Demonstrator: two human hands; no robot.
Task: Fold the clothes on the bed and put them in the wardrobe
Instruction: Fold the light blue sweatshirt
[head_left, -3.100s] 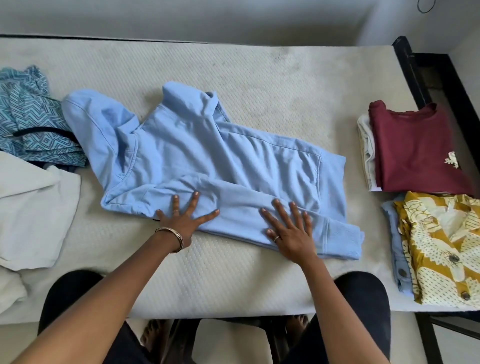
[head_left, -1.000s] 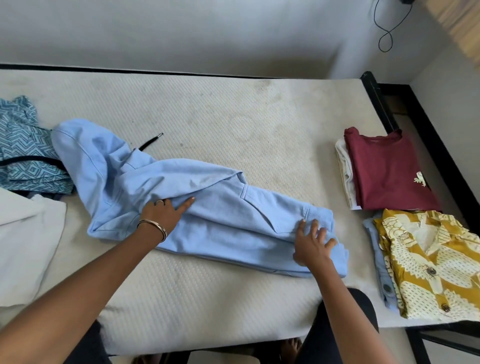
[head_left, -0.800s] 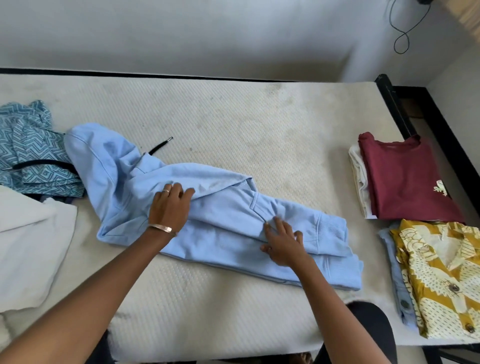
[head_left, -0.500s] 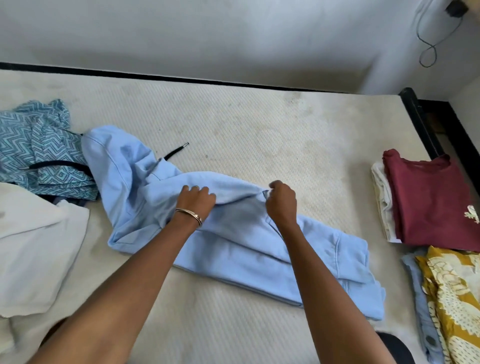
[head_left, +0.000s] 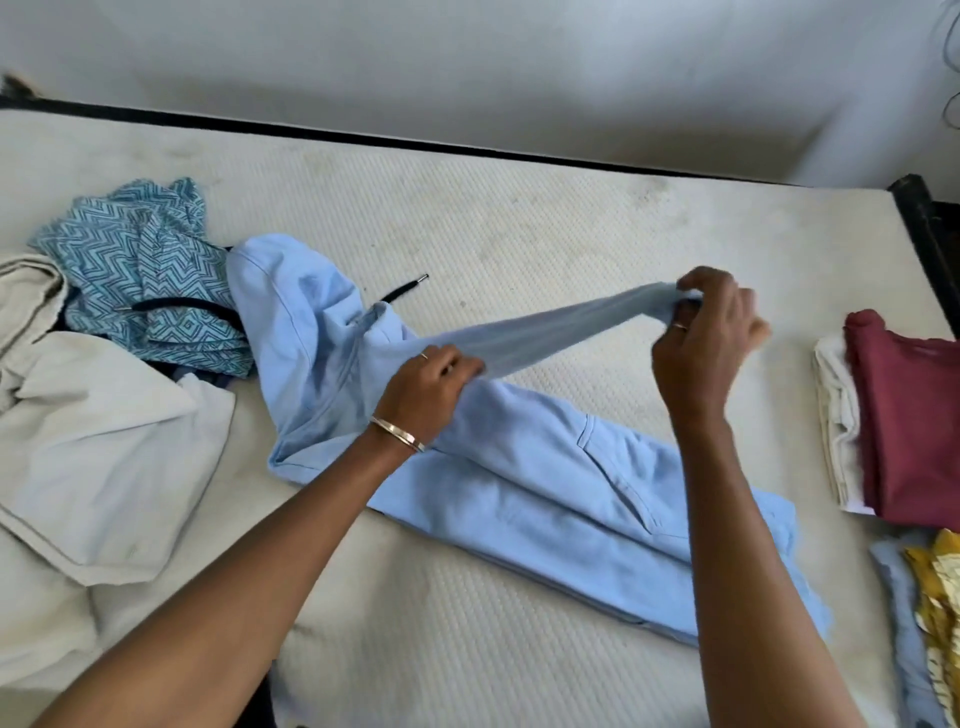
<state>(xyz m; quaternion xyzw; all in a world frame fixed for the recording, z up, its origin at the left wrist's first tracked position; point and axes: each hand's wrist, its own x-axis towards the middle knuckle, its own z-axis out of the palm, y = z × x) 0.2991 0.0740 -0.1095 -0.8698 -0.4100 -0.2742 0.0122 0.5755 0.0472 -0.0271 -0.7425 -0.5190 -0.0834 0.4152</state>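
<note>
**Hoodie sleeve drawn out between both hands**

Your left hand (head_left: 426, 387) grips the light blue hoodie (head_left: 545, 488) near the shoulder, fingers curled round the base of the sleeve (head_left: 550, 332). Your right hand (head_left: 704, 332) is raised above the bed (head_left: 519, 223) and pinches the cuff end of that sleeve, fingers curled over the fabric. The sleeve runs taut between the two hands, lifted off the mattress and rising from left to right.

The body of the hoodie lies flat on the bed below your forearms, folded lengthwise and running diagonally toward the near right edge. Its hood (head_left: 280, 306) lies on the left, just beside the teal zigzag garment (head_left: 140, 270). A dark drawstring (head_left: 402, 291) extends from the collar onto the bare mattress.

Surrounding items:

- The teal zigzag garment lies crumpled at the far left, with a dark cord across it.
- A cream garment (head_left: 88, 436) lies unfolded below it, at the left edge of the bed.
- A maroon top (head_left: 909, 415) lies folded at the right, on a folded white garment (head_left: 836, 415).
- A yellow patterned shirt (head_left: 940, 597) lies nearer you at the right edge (only partly in view), on pale blue fabric.

A bangle (head_left: 397, 434) sits on your left wrist. The wardrobe is out of view.
</note>
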